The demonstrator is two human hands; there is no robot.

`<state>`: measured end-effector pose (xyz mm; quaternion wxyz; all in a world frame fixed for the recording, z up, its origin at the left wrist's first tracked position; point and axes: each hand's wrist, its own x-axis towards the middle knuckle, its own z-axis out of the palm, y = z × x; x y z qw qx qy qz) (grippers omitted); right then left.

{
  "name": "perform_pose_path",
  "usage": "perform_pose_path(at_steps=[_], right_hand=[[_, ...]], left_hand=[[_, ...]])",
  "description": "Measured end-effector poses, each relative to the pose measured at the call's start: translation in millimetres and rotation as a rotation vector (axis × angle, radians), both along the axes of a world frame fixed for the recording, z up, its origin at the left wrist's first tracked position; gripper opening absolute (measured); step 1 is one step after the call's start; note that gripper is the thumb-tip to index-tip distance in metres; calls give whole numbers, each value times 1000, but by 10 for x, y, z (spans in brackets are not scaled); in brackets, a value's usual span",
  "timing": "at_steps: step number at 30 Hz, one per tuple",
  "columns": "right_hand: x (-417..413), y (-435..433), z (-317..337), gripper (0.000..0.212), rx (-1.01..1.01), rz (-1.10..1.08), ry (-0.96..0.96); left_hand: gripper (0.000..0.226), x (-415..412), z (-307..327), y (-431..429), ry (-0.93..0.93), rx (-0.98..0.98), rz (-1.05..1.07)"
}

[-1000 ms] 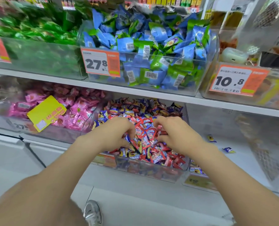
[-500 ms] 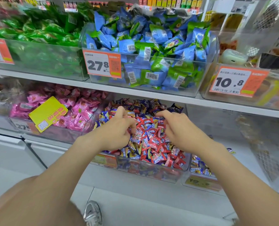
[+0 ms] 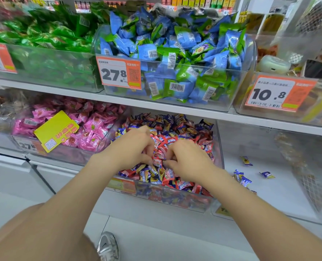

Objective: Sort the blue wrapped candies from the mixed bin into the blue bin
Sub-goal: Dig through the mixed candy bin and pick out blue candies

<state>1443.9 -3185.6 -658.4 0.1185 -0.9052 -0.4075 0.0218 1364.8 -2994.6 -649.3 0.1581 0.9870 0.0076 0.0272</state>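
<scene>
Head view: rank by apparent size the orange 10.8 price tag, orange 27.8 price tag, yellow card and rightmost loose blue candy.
1. Orange 10.8 price tag
2. Orange 27.8 price tag and tilted yellow card: too alike to rank
3. Loose blue wrapped candy

Mixed bin [image 3: 175,199]: clear plastic, heaped w/ small red and blue wrapped candies [image 3: 177,120]; the blue ones lie mostly at its back and front edge. Blue bin [image 3: 280,196], just right of mixed bin, also clear, has a few blue candies lying apart on its floor.

Seemingly a shop: price tags [image 3: 118,73] on candy bins [image 3: 228,104].
</scene>
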Motion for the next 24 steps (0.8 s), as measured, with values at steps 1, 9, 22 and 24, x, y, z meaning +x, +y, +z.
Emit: perform_pose_path(at_steps=[1, 9, 22, 24], right_hand=[[31, -4, -4, 26, 37, -11, 64], [180, -232, 288, 9, 318, -153, 147], [6, -381, 237, 15, 140, 102, 76], [29, -401, 229, 13, 56, 120, 62]], left_hand=[[23, -21, 26, 29, -11, -34, -4], [17, -63, 50, 47, -63, -55, 39], [20, -49, 12, -147, -80, -34, -17], [6, -69, 35, -169, -60, -85, -21]])
